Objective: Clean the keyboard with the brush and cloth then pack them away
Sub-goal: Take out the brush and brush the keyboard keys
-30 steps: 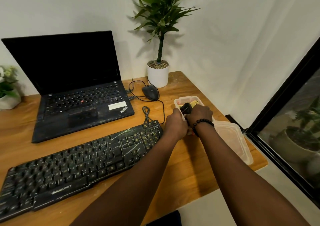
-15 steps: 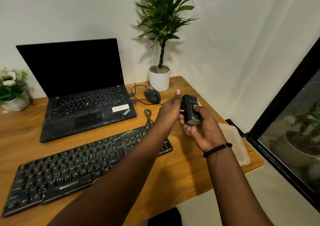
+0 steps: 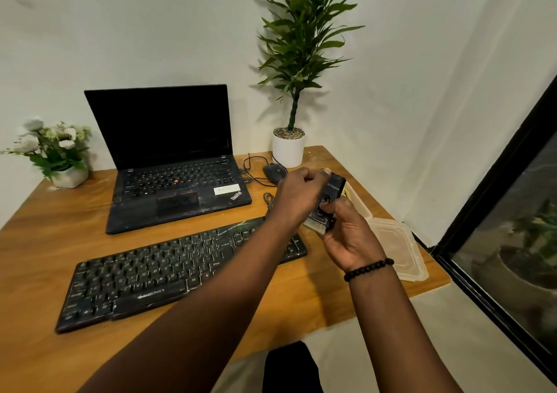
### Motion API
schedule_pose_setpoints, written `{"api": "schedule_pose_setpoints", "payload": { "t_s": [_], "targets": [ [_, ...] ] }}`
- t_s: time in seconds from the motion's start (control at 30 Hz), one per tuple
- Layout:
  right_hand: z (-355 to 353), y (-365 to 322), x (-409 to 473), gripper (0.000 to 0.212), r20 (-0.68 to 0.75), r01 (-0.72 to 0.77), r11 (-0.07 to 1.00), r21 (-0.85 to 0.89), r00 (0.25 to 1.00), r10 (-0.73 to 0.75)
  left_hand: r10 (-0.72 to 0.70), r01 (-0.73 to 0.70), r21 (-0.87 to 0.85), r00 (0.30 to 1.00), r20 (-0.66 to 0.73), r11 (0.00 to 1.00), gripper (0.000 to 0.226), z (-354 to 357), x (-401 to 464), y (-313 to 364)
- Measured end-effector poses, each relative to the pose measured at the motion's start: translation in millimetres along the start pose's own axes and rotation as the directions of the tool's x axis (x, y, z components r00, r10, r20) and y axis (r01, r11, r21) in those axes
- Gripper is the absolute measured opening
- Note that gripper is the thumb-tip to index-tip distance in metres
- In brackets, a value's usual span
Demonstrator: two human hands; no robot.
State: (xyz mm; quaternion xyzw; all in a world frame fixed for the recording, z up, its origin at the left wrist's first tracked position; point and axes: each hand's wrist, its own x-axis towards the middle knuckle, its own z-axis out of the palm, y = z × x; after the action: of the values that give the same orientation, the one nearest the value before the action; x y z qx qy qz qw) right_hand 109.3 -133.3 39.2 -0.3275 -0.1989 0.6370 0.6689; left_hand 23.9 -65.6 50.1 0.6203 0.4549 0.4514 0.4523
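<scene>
Both hands (image 3: 349,235) grip the brush (image 3: 327,204), bristles pointing down between them.

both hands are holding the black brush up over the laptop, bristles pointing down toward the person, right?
Not quite. In the head view both hands, left hand and right hand, do hold the black brush with its bristles down toward the person, but over the right end of the external keyboard, not the laptop.
</scene>
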Motion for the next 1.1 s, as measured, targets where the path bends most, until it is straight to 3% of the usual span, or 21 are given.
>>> {"api": "schedule_pose_setpoints", "payload": {
  "t_s": [0.13, 0.33, 0.53, 0.67, 0.8, 0.93, 1.1],
  "targets": [
    [2.4, 3.8, -10.4, 0.044, 0.014, 0.008, 0.998, -0.063, 1.0, -0.008, 0.0, -0.001, 0.02, 1.0, 0.022, 1.0, 0.033, -2.5, -9.0, 0.7],
    [2.3, 7.5, -22.2, 0.029, 0.088, -0.036, 0.994, -0.106, 0.995, 0.046, -0.005, 0.003, 0.022, 0.998, 0.063, 1.0, 0.035, -13.8, -14.8, -2.4],
    [-6.4, 14.3, -17.4, 0.042, -0.052, -0.021, 0.998, 0.055, 0.998, 0.024, -0.127, 0.128, 0.005, 0.975, 0.183, 0.992, 0.046, -31.3, -35.0, -3.4],
    [-7.7, 17.1, -18.6, 0.044, -0.076, 0.053, 0.997, -0.053, 0.995, -0.057, -0.184, 0.2, -0.012, 0.924, 0.334, 0.98, 0.04, -40.7, -47.6, -21.5],
    [-11.6, 20.4, -25.7, 0.041, -0.08, 0.121, 0.975, -0.186, 0.987, -0.137, -0.173, 0.229, -0.164, 0.939, 0.297, 0.96, 0.025, -40.2, -59.9, -25.6],
    [-15.4, 23.1, -33.3, 0.038, 0.055, 0.154, 0.971, -0.184, 0.988, -0.146, -0.139, 0.206, -0.181, 0.935, 0.326, 0.962, 0.032, -49.4, -64.1, -22.0],
    [-7.0, 25.5, -39.9, 0.038, 0.109, 0.207, 0.89, -0.407, 0.978, -0.178, -0.083, 0.158, -0.214, 0.942, 0.324, 0.964, 0.031, -63.3, -72.2, -14.7]
  ]
}}
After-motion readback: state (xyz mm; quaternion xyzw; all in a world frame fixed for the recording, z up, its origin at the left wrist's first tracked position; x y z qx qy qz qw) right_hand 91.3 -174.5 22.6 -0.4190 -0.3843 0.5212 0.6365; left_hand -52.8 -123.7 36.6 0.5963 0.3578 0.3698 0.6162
